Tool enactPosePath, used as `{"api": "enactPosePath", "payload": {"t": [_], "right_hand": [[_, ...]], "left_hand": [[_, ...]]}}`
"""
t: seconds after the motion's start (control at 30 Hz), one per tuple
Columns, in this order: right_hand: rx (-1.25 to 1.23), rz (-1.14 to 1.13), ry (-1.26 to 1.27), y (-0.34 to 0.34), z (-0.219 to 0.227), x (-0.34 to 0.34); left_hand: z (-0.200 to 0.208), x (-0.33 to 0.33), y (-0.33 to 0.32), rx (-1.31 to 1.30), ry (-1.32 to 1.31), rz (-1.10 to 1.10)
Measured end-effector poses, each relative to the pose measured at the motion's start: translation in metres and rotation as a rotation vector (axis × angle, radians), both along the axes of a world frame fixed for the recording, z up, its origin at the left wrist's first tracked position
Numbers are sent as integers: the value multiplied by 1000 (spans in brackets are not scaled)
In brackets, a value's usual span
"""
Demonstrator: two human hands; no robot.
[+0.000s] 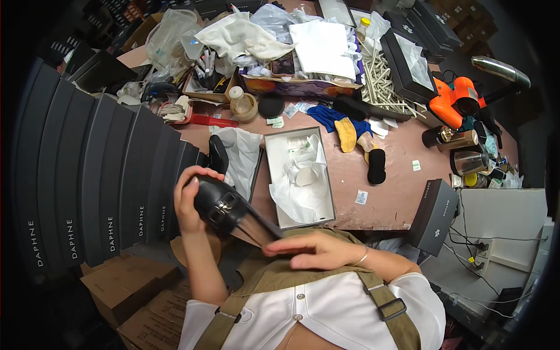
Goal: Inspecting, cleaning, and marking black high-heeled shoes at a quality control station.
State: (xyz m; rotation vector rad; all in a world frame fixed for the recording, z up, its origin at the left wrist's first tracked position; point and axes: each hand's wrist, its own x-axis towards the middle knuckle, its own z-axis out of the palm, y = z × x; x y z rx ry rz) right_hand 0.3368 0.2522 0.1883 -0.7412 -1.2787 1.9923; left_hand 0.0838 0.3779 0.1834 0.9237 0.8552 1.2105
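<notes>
A black loafer (216, 198) with a metal buckle is held up in front of my chest, toe up to the left and heel down to the right. My left hand (192, 195) is wrapped around its toe end. The stretched fingers of my right hand (315, 249) touch the heel end, thumb apart. Another black shoe (218, 154) stands beside white tissue paper (235, 153) on the table. Just beyond my hands lies an open shoebox (330, 201) with white tissue and small packets in it.
Dark shoeboxes (81, 175) stand in a long row at left, above cartons (125, 286). Cloths (345, 135), a black sponge (377, 166) and a jar (242, 105) lie on the table. An orange heat gun (455, 100) is at right; a closed shoebox (433, 217) leans at the table's near-right corner.
</notes>
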Motion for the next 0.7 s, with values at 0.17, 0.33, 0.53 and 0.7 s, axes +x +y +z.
{"api": "enactPosePath", "payload": {"t": [0.17,0.33,0.53,0.7], "right_hand": [[449,-228,-1002,49,-120,38],[689,-371,-1443,76,-234,36],[658,-486,-895,57,-72,30],[980,-30,-1112,37,-37,-25]], "left_hand": [[-84,-14,11,-465,-209,-292],[-112,36,-31,-700,-505,-348],[-128,16,-69,-851,-642,-127],[-106,38,-66,-781,-638,-180]]}}
